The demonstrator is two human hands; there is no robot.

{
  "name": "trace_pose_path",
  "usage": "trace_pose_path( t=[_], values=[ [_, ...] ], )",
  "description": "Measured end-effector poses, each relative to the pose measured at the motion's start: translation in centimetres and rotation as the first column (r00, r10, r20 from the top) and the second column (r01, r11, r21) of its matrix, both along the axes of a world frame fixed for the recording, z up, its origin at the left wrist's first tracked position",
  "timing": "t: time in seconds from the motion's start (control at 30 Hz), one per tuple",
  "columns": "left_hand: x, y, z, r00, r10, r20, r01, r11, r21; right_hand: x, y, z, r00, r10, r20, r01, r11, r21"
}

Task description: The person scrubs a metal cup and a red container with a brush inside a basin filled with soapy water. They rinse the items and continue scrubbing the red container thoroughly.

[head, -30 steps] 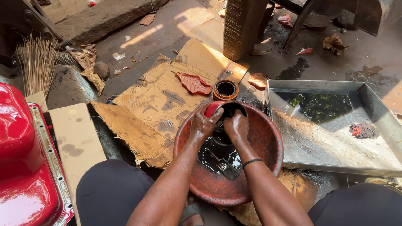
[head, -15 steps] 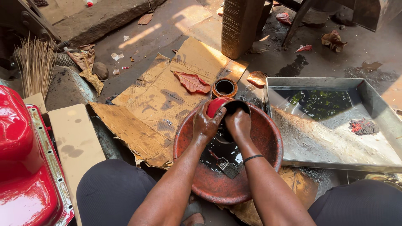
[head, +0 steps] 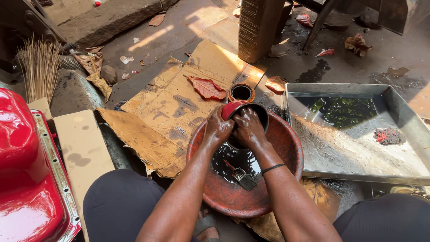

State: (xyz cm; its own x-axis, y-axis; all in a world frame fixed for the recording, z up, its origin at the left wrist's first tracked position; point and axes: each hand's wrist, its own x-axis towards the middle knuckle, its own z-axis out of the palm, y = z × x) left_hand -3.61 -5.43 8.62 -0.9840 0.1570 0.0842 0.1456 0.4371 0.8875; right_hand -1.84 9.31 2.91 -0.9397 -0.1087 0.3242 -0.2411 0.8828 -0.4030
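- The cardboard [head: 170,112] is the biggest thing before me, flat on the ground and stained dark, with a dry red leaf [head: 207,87] lying on it.
- To my right sits the metal tray [head: 403,116], touching the basin's rim; a shallow pool of dark greenish liquid lies at its far end and a small reddish clump rests near its right wall.
- At my left is a glossy red metal part [head: 27,179], well apart from my hands.
- The red basin [head: 286,157] sits between my knees, dark oily liquid pooled in its bottom.
- Over that pool I hold the round part [head: 251,112], a black cup-like piece with a red edge, tilted and resting low in the basin.
- My left hand [head: 218,130] is wrapped around its left side, fingers curled and gripping.
- My right hand [head: 249,129] is clamped over its near rim, fingers wet and black with oil (a dark band sits on that wrist).
- A small brush [head: 239,172] lies loose in the liquid, just below my hands, touched by neither.
- A small round can [head: 241,92] stands open on the cardboard just beyond the basin.
- As I judge it, the washing is mid-way: the part is wet and oily, not yet set aside, and the tray holds no cleaned piece.
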Motion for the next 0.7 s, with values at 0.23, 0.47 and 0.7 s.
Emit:
trace_pose_path(
  t=[0.23,0.47,0.7],
  values=[
    [0.8,0.7,0.5,0.992,0.120,-0.046,-0.114,0.988,0.107,-0.4,0.1,1.3,0.871,-0.412,0.266,0.471,0.855,-0.218],
    [0.8,0.3,1.4,0.996,0.052,0.071,-0.055,0.997,0.053,-0.5,0.3,1.4,0.957,-0.252,0.146,0.275,0.946,-0.171],
    [0.5,0.2,-0.1,0.989,0.142,-0.035,-0.136,0.982,0.128,0.2,-0.9,2.2,0.963,-0.237,0.128,0.255,0.954,-0.159]
  ],
)
